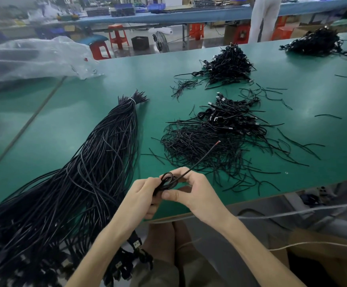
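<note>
Cable loops (167,181) sit pinched in my left hand (141,196); my right hand (193,195) pinches the tail (201,159). I'd keep turns even, tension light.

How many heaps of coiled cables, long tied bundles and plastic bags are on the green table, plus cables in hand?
Heaps of coiled cables: 3
Long tied bundle: 1
Clear plastic bag: 1
Coiled cable gripped by left hand and right hand: 1
Total: 6
</note>
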### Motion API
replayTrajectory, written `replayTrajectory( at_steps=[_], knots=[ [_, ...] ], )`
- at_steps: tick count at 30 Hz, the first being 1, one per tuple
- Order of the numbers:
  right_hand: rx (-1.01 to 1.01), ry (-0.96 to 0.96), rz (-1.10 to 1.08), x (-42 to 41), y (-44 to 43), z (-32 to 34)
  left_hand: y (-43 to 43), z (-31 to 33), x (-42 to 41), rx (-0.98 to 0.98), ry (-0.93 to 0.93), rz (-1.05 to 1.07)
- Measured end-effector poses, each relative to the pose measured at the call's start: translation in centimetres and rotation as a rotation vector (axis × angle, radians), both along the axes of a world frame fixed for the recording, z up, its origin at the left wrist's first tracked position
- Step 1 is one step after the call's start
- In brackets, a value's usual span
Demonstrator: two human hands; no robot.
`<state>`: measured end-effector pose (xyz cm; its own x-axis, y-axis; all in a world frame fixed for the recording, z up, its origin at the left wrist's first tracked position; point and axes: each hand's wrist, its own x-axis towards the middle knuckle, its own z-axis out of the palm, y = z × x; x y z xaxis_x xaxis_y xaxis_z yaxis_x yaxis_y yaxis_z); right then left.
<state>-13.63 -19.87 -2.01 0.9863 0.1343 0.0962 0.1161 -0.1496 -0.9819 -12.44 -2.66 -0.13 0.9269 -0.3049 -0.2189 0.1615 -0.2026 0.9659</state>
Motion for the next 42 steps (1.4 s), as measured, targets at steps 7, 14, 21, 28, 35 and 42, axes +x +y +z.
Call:
replayTrajectory(
  at_steps=[7,14,21,28,35,42],
  knots=[
    [-0.078,0.010,0.011,0.1,0.0,0.1,-1.1,-0.8,-0.3,0.035,-0.115,0.141],
    [-0.107,0.002,0.044,-0.4,0.2,0.1,-1.4,-1.1,-0.2,0.061,-0.183,0.215],
    [-0.013,-0.106,-0.035,-1.1,0.5,-0.3,-1.6,-0.7,-0.1,0.000,-0.057,0.206],
    [-0.022,-0.199,-0.200,-1.0,0.1,0.0,-0.4,0.3,-0.5,0.152,-0.206,0.011],
    [-0.163,-0.328,-0.165,-0.8,-0.5,1.5,2.4,2.4,-0.2,0.156,-0.531,-0.171],
    [-0.106,-0.346,-0.129,-0.9,-0.1,1.9,1.0,2.8,0.4,0.194,-0.791,-0.199]
  ],
)
